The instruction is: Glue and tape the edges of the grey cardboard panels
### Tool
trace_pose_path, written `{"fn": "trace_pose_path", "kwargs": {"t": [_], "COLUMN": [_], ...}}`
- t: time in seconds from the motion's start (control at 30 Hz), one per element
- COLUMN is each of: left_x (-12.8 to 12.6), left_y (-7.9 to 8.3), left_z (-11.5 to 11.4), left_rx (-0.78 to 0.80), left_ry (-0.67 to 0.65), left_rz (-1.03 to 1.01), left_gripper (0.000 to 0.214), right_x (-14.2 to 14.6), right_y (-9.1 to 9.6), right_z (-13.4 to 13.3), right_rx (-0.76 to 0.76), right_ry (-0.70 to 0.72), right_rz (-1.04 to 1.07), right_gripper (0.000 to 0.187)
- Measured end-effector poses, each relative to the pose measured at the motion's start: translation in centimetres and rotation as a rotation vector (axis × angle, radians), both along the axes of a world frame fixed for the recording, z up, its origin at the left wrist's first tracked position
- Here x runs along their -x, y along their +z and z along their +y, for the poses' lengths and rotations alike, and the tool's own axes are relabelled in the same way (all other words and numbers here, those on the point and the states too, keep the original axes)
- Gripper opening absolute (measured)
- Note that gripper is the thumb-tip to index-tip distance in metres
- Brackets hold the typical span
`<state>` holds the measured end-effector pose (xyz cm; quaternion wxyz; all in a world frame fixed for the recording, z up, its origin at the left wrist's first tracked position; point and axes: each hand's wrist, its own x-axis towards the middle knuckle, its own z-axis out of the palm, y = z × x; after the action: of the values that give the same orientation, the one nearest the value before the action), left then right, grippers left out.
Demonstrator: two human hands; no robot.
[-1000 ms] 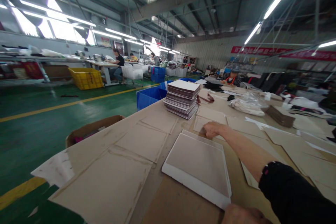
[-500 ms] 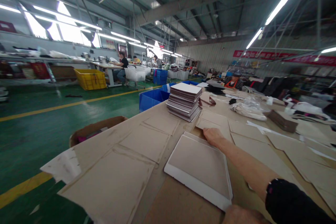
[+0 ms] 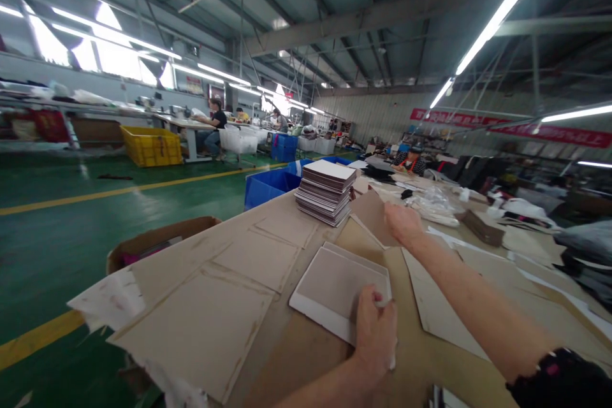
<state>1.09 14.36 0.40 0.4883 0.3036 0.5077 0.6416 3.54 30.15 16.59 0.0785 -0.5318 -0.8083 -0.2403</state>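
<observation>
My left hand (image 3: 375, 328) is curled over the right edge of a grey-brown board with white borders (image 3: 329, 287), thumb and fingertips drawn together there. It hides the board's near right corner. Farther out, my right hand (image 3: 404, 223) grips the right edge of a brown cardboard sheet (image 3: 373, 211), which is tilted up off the table. Its fingertips are partly behind the sheet. Just left of that sheet stands a tall stack of white-topped boards (image 3: 325, 191).
Several flat cardboard sheets (image 3: 205, 325) cover the table's left side, and more sheets (image 3: 459, 306) lie at right. A blue bin (image 3: 268, 188) and an open carton (image 3: 162, 239) stand beside the table. A co-worker (image 3: 411, 162) sits at the far end.
My right hand has raised the cardboard sheet from lying flat to tilted. My left hand has come up from the bottom edge onto the white-bordered board's right side. The view has shifted slightly right.
</observation>
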Motion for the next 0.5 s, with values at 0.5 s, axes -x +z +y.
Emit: {"fn": "trace_pose_path", "kwargs": {"t": [0.5], "left_x": [0.0], "left_y": [2.4], "left_z": [-2.8], "left_rx": [-0.230], "left_ry": [0.018], "left_rz": [-0.210], "left_gripper": [0.041], "right_x": [-12.5], "right_y": [-0.7], "right_z": [-18.2], "right_rx": [-0.034], "right_ry": [0.229], "right_rz": [0.844], "right_gripper": [0.035]}}
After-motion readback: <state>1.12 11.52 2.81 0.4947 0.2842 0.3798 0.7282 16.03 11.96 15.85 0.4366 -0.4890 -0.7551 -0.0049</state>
